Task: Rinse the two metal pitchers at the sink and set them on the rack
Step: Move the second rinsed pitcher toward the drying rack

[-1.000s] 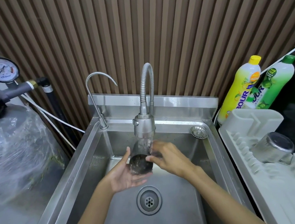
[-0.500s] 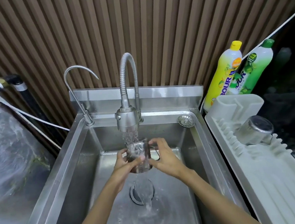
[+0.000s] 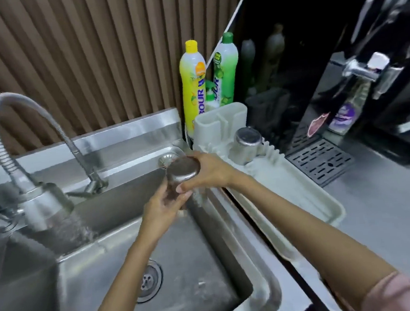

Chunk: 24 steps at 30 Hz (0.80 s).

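A small metal pitcher (image 3: 182,169) is held bottom-up over the right side of the steel sink (image 3: 175,277), with water spilling from it. My left hand (image 3: 164,203) grips its lower part from below. My right hand (image 3: 209,172) holds its side near the upturned base. A second metal pitcher (image 3: 245,145) stands upside down at the far end of the pale dish rack (image 3: 291,192), just right of my hands. Water runs from the flexible faucet head (image 3: 45,206) at the left.
Two dish soap bottles, yellow (image 3: 193,89) and green (image 3: 224,71), stand behind the rack against the slatted wall. A black machine with a drip grate (image 3: 321,160) sits on the grey counter at the right. The sink drain (image 3: 148,280) lies below my left forearm.
The pitcher left the faucet stream and travelled right toward the rack, turned bottom-up in both hands. My view swung right, so the faucet now sits at the left.
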### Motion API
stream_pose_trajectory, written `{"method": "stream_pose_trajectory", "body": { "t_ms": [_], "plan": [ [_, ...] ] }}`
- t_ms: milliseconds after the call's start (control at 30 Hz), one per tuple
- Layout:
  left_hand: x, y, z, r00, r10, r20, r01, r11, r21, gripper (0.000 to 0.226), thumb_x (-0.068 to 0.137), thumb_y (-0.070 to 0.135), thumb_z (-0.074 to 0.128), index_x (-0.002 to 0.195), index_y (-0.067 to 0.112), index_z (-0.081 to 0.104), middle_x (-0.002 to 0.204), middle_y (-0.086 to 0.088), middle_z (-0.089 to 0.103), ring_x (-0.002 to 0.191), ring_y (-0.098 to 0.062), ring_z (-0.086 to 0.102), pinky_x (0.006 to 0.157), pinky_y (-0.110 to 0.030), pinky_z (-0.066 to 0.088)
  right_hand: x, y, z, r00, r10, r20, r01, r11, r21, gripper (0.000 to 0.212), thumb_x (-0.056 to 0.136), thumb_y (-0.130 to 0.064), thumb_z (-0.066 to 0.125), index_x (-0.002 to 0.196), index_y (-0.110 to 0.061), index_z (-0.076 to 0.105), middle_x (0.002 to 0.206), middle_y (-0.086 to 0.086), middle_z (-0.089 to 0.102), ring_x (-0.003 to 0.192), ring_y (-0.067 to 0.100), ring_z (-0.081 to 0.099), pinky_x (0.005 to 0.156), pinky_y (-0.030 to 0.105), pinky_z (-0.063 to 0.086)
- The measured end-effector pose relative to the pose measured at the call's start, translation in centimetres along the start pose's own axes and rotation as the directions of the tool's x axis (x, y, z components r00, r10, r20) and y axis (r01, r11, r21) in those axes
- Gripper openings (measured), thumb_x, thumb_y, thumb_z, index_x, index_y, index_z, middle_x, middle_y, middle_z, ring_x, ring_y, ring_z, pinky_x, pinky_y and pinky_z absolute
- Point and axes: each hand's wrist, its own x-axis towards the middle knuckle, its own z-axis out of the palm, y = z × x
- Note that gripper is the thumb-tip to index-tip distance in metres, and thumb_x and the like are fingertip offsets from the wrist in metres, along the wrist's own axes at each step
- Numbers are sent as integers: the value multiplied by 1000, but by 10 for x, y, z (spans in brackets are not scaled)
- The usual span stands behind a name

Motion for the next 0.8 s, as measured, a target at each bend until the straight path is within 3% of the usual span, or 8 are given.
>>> {"method": "stream_pose_trajectory", "body": {
  "t_ms": [133,233,367,500,633,800],
  "plan": [
    [39,25,70,993,60,98,-48,992,-118,62,75,-3,70,131,11,48,106,9,63,84,13,64,72,-2,47,-19,39,-64,988,79,-132,-85,996,-38,83,60,-37,83,131,-17,46,120,3,60,110,19,56,82,20,42],
    [61,41,119,981,88,171,-68,990,-122,67,73,-11,68,133,10,45,115,5,59,90,3,63,72,-3,47,-32,68,-100,972,121,-201,-131,991,-37,75,61,-31,84,126,-19,50,110,-1,60,103,17,56,70,13,35],
    [80,39,163,973,89,211,-92,996,2,66,79,-2,67,138,4,38,119,5,52,98,3,58,76,0,44,-37,107,-126,959,196,-206,-206,978,-32,69,61,-29,84,122,-21,51,108,-4,62,94,13,54,62,11,34],
    [86,23,181,975,57,213,-99,977,190,65,81,14,68,140,14,39,124,-15,62,114,-22,60,100,-37,47,-31,137,-127,955,247,-166,-262,962,-75,69,60,-32,84,121,-20,51,115,3,65,105,23,58,79,22,38],
    [91,19,187,976,81,204,-160,901,404,62,80,27,69,136,17,43,113,-15,69,105,-28,65,92,-41,51,-27,152,-123,953,263,-153,-279,956,-95,83,59,-32,85,131,-20,45,122,5,64,112,24,58,86,22,38],
    [98,28,189,969,-50,242,-100,815,570,54,81,27,67,123,6,41,115,-20,65,105,-36,62,86,-45,51,-26,152,-118,957,260,-131,-275,956,-107,91,58,-28,85,135,-18,39,129,11,56,115,29,54,97,33,44]
  ]
}}
